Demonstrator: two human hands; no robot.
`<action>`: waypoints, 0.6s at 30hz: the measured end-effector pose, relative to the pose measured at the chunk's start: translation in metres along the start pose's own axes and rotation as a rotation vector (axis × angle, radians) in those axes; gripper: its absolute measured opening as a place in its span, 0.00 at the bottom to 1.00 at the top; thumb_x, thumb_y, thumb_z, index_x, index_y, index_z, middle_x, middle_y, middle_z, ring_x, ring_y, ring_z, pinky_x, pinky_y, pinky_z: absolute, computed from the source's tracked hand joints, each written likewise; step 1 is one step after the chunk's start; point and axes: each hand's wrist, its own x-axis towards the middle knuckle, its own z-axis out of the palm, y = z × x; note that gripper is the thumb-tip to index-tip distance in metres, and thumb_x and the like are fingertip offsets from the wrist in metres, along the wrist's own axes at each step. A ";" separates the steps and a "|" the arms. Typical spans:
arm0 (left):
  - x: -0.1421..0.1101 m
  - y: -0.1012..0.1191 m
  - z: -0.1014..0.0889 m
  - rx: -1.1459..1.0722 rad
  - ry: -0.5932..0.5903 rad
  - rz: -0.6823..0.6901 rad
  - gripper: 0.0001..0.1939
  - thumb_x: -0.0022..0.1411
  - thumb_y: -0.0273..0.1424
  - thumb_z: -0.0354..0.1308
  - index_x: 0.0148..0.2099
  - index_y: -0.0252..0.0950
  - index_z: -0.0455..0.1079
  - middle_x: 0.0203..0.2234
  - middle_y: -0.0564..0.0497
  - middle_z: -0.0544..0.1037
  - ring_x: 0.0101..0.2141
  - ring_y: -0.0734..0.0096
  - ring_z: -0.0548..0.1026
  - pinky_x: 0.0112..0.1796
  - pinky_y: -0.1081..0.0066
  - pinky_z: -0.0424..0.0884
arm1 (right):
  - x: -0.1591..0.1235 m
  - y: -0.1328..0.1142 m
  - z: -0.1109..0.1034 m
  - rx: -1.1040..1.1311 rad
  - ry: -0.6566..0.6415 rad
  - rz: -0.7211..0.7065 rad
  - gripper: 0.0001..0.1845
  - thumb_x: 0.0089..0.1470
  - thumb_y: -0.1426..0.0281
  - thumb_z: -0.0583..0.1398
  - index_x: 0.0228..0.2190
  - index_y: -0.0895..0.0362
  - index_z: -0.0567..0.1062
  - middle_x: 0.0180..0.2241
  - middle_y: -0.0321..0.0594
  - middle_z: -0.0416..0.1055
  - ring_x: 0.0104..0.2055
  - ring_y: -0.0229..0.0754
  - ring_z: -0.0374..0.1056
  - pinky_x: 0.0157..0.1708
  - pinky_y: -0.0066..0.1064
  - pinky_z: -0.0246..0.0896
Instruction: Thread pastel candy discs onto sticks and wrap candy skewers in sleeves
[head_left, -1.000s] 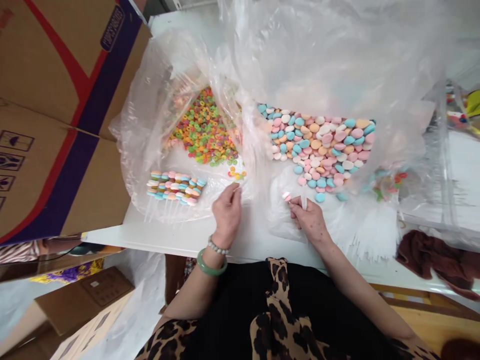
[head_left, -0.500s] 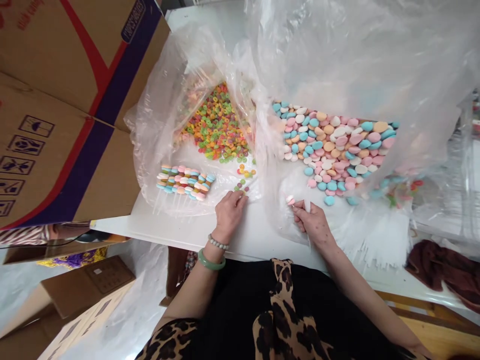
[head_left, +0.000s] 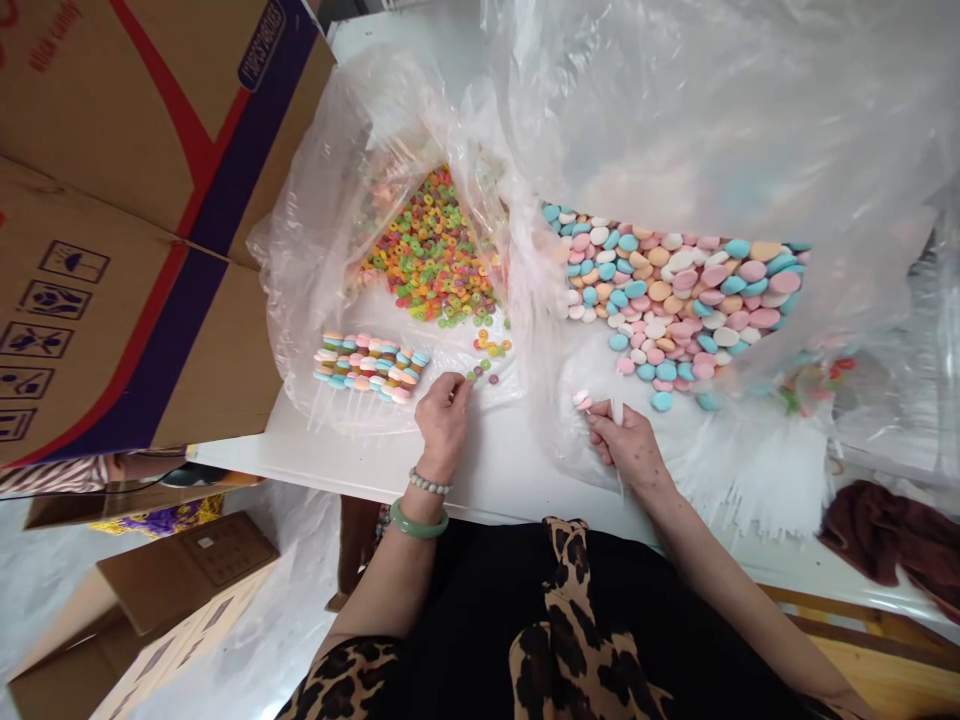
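My left hand point(head_left: 444, 425), with a bead bracelet and a green bangle at its wrist, is closed in a pinch beside a few loose gummy rings point(head_left: 482, 370). Whatever its fingertips hold is too small to make out. My right hand point(head_left: 630, 445) grips white sticks; a pink-and-white candy point(head_left: 582, 401) sits at the tip of one, just past the fingers. Left of my left hand lie finished-looking candy skewers point(head_left: 371, 365), pastel candies and gummy rings threaded in rows. A pile of gummy rings point(head_left: 439, 250) lies behind them, and pastel candy discs point(head_left: 675, 290) are heaped at the right.
Clear plastic bags point(head_left: 300, 260) surround both candy piles on the white table point(head_left: 510, 470). A bundle of white sticks point(head_left: 757, 470) lies at the right, near a dark brown cloth point(head_left: 870, 530). A large cardboard box point(head_left: 150, 350) stands at the left; an open carton point(head_left: 180, 570) is below.
My left hand has drawn slightly left, away from the loose gummy rings, its fingers now pinched. My right hand stays nearly in place with the stick and candy.
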 end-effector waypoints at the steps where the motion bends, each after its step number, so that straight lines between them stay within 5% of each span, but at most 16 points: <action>1: 0.001 0.000 0.001 0.002 0.019 0.031 0.06 0.61 0.35 0.55 0.34 0.38 0.69 0.27 0.54 0.73 0.29 0.73 0.68 0.34 0.74 0.61 | 0.000 0.000 0.000 -0.004 0.002 0.000 0.14 0.45 0.60 0.64 0.29 0.58 0.72 0.16 0.29 0.63 0.13 0.30 0.52 0.10 0.22 0.45; 5: 0.008 0.000 0.009 0.079 -0.051 0.131 0.06 0.60 0.31 0.54 0.31 0.38 0.68 0.30 0.53 0.72 0.32 0.72 0.68 0.34 0.73 0.61 | 0.000 0.000 -0.001 -0.012 0.014 0.005 0.14 0.45 0.61 0.64 0.30 0.58 0.72 0.16 0.29 0.63 0.13 0.30 0.52 0.10 0.22 0.45; 11: 0.022 -0.008 0.006 -0.147 -0.088 -0.095 0.05 0.56 0.33 0.58 0.33 0.38 0.69 0.19 0.58 0.67 0.23 0.74 0.64 0.28 0.74 0.60 | 0.000 0.000 -0.001 -0.008 0.011 0.003 0.14 0.45 0.60 0.64 0.30 0.58 0.72 0.16 0.30 0.63 0.13 0.30 0.53 0.10 0.22 0.45; 18: 0.017 -0.016 -0.002 -0.100 -0.068 0.068 0.10 0.54 0.28 0.57 0.38 0.37 0.76 0.29 0.52 0.75 0.31 0.71 0.71 0.36 0.71 0.66 | 0.001 -0.002 0.001 0.004 0.003 0.012 0.12 0.44 0.62 0.63 0.29 0.57 0.71 0.15 0.29 0.62 0.12 0.30 0.52 0.10 0.22 0.44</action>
